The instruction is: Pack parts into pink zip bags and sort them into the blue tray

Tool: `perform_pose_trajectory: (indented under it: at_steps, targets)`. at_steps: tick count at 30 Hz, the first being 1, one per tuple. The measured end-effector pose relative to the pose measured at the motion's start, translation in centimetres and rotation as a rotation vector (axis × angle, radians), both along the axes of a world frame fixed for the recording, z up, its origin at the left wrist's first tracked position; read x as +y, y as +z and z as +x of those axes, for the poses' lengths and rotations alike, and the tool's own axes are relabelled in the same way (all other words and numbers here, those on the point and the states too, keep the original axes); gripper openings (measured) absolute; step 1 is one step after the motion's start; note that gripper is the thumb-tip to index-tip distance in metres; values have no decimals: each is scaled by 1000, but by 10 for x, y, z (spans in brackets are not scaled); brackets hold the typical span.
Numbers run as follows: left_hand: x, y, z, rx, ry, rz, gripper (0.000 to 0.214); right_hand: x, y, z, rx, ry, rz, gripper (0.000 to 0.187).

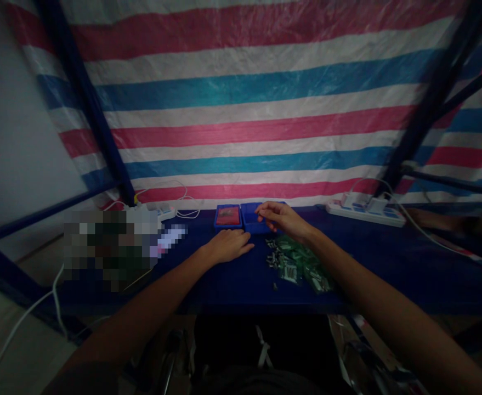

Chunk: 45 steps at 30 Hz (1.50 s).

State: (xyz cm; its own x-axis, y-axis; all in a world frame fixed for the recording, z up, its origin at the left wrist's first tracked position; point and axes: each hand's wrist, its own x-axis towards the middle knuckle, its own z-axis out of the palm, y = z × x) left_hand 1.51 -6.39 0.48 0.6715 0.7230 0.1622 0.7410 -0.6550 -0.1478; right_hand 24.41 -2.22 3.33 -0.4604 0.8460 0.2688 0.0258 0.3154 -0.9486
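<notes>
My left hand [229,245] lies palm down on the blue tabletop, fingers loosely extended, just in front of a small blue bin [216,226] with red flat packets [228,215] in it. Raised over a second blue bin [249,210] is my right hand [281,217], thumb and fingertips pinched together. Whatever is in that pinch is too small to make out. Below the right wrist lies a pile of small clear-and-green bags [302,258] with metal pieces inside. Loose small metal screws [272,255] are scattered along the pile's left side.
A white power strip [366,213] with plugs and cables sits at the back right; another [166,213] is at the back left. Blurred-out items [113,247] occupy the left side. Another person's forearm [438,220] rests at far right. Striped sheeting [257,115] hangs behind.
</notes>
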Motion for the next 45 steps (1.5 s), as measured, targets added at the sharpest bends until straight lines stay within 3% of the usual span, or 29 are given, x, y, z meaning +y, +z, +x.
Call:
perform_pose_trajectory:
  at_steps: [14, 24, 45]
  targets:
    - [-9, 6, -4, 60, 161, 45, 52, -2, 4, -1, -11, -27, -20, 27]
    - [-7, 6, -2, 80, 134, 41, 33, 1, 1, 1, 11, -9, -9, 33]
    - [-6, 4, 0, 83, 90, 53, 34, 0, 1, 0, 3, -35, -24, 30]
